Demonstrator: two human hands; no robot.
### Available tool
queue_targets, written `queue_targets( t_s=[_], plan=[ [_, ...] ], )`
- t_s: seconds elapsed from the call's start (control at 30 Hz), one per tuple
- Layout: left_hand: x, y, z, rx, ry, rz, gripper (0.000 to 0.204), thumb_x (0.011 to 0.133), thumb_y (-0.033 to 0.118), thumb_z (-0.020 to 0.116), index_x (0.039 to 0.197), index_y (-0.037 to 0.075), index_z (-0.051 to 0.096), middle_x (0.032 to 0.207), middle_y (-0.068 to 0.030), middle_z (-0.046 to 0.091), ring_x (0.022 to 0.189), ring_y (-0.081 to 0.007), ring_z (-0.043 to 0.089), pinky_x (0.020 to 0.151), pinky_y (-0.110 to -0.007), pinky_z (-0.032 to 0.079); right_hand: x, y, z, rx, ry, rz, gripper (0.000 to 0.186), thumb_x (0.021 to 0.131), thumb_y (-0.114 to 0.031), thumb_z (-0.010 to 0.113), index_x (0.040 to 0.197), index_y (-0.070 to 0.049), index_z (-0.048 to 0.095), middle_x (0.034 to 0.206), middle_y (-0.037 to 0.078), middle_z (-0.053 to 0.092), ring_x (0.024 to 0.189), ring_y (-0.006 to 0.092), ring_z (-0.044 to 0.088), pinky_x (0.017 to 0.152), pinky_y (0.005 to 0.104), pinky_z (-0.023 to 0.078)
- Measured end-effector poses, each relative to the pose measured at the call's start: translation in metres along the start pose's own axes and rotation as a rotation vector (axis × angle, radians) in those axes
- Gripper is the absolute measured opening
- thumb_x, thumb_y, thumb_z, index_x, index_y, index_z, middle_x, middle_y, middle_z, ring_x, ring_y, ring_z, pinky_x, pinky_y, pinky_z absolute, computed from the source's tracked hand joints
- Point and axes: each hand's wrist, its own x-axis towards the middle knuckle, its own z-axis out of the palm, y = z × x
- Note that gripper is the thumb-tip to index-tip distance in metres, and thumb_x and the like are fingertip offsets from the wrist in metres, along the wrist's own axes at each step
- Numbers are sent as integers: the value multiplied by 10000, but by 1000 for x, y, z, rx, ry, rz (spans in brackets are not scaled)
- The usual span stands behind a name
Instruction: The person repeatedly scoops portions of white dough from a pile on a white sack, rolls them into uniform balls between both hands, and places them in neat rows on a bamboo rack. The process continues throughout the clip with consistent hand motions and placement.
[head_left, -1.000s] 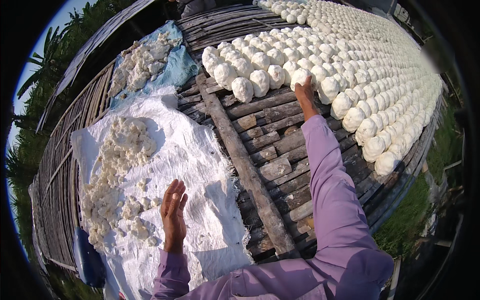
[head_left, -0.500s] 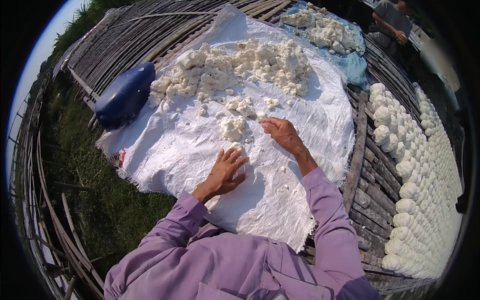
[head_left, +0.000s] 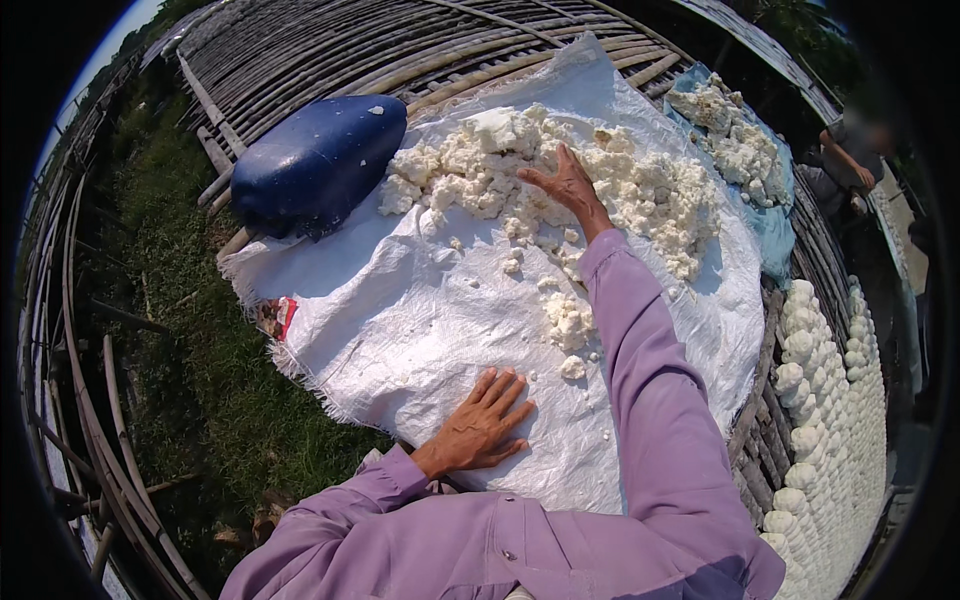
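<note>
A white woven plastic sheet [head_left: 400, 330] lies before me, bearing a wide heap of crumbly off-white lumps [head_left: 650, 200] along its far part. Over the middle of that heap reaches my right hand [head_left: 570, 187], fingers spread; whether it touches the lumps I cannot tell. My left hand [head_left: 482, 425] lies flat on the near part of the sheet, holding nothing. Between the two hands sits a small clump of the same stuff [head_left: 570, 322], with crumbs scattered round it.
A dark blue plastic container [head_left: 320, 160] lies at the sheet's far left. More lumps rest on a light blue net [head_left: 775, 235] at the far right. Rows of round white balls [head_left: 830, 420] cover the bamboo slats [head_left: 480, 50] at right. A person [head_left: 850, 165] is beyond; grass [head_left: 190, 330] lies left.
My right hand has reached forward from beside the small clump to the big heap, its fingers spreading. The left hand has settled flat nearer my body. The view has shifted.
</note>
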Motion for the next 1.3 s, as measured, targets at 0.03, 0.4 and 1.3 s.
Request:
queue_targets(
  t_s=[0.03,0.4,1.3],
  plan=[
    [1,-1,-1,-20,-5,-1,593,1000,471,530,1426,59,518,1539,-276,381,1512,-426,233,1268,-531,95,7,0,8,-69,7,-24,1341,627,-821,755,1580,-14,264,1648,205,225,1525,380,219,1238,487,262],
    [0,-2,-6,-127,-29,25,567,1000,466,529,1421,87,550,1550,-256,385,1519,-405,232,1264,-546,92,-19,-4,29,-351,-233,25,873,692,-716,788,1199,-13,689,1305,186,623,1253,379,552,1090,490,427],
    [-1,-5,-4,-138,3,7,505,990,392,579,1370,59,579,1523,-244,421,1502,-372,284,1271,-511,110,-80,89,-27,852,168,233,357,862,-226,738,1170,-59,674,1055,50,672,866,141,626,713,324,520]
  ],
)
